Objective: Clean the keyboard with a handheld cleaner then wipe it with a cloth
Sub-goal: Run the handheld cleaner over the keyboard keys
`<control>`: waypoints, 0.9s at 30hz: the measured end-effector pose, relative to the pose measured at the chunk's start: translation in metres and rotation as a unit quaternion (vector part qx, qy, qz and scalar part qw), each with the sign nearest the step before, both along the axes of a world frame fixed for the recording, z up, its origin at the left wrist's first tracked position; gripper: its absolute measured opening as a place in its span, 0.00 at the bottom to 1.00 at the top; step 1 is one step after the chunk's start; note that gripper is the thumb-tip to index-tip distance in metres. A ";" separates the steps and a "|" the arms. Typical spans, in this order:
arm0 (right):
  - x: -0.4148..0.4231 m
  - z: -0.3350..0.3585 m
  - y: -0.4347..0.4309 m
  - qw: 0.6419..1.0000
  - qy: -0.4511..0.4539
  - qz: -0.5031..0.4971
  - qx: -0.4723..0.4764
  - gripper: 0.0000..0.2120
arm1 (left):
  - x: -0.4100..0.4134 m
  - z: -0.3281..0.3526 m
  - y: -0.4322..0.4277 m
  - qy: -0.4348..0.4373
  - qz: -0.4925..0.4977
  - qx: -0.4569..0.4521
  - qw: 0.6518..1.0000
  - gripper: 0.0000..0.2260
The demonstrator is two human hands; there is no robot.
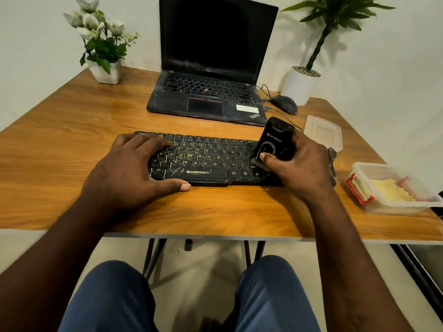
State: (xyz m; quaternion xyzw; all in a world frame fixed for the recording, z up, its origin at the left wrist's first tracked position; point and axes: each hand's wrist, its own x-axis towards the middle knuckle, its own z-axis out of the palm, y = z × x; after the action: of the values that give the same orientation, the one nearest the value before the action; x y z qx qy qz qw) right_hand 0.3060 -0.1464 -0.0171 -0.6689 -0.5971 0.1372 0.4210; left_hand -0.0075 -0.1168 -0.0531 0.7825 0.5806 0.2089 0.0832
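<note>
"ZEBRONICS" on keyboard (211, 161); laptop (211, 68) corner, perhaps "ThinkPad".

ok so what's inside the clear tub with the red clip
A yellow cloth and something pink beyond it lie in the tub. Whatever is under the cloth is covered, and the pink thing is too blurred to name.

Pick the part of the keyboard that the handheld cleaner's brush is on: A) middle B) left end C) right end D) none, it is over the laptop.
C: the right hand grips the handheld cleaner, brush down on the right end of the keyboard, while the left hand rests on its left part.
</note>
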 end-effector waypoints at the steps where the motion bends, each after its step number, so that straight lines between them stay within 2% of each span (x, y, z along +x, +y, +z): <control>1: -0.002 -0.002 -0.001 1.000 0.008 0.003 -0.006 0.28 | 0.000 -0.001 0.000 0.000 0.000 0.000 1.000 0.51; 4: -0.008 -0.006 -0.006 0.998 0.044 0.044 -0.033 0.28 | -0.001 -0.002 0.001 0.002 0.002 -0.001 1.000 0.52; 8: -0.013 -0.007 -0.005 0.999 -0.007 -0.051 0.010 0.28 | 0.000 -0.001 0.001 0.005 0.002 -0.003 1.000 0.52; 11: -0.026 -0.009 -0.005 0.999 -0.039 -0.011 -0.005 0.28 | 0.000 -0.001 0.001 0.003 0.002 -0.005 1.000 0.52; 13: -0.028 -0.005 -0.004 1.000 -0.012 0.007 -0.009 0.28 | 0.000 0.000 0.000 0.001 0.004 -0.006 1.000 0.52; 15: -0.023 0.000 -0.002 0.999 -0.006 -0.039 0.011 0.28 | 0.000 0.000 0.000 0.002 0.002 -0.006 1.000 0.52; 18: -0.020 -0.003 -0.004 0.994 -0.055 -0.098 0.019 0.27 | 0.000 0.000 0.000 0.002 0.000 -0.007 1.000 0.52; 22: -0.028 -0.005 -0.010 0.999 -0.039 -0.017 -0.005 0.28 | -0.001 0.000 0.001 -0.002 0.003 -0.006 1.000 0.52; 24: -0.019 -0.003 -0.011 0.998 -0.019 -0.056 0.015 0.28 | -0.001 0.000 0.001 -0.002 0.001 -0.004 1.000 0.52; 27: -0.007 -0.008 -0.017 0.988 -0.040 -0.144 0.044 0.28 | -0.001 -0.002 0.001 0.003 0.003 -0.004 1.000 0.51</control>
State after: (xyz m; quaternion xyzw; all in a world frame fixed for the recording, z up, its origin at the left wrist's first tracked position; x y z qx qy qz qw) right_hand 0.2993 -0.1634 -0.0249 -0.7337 -0.5167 0.0221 0.4408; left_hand -0.0082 -0.1153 -0.0554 0.7813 0.5838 0.2044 0.0837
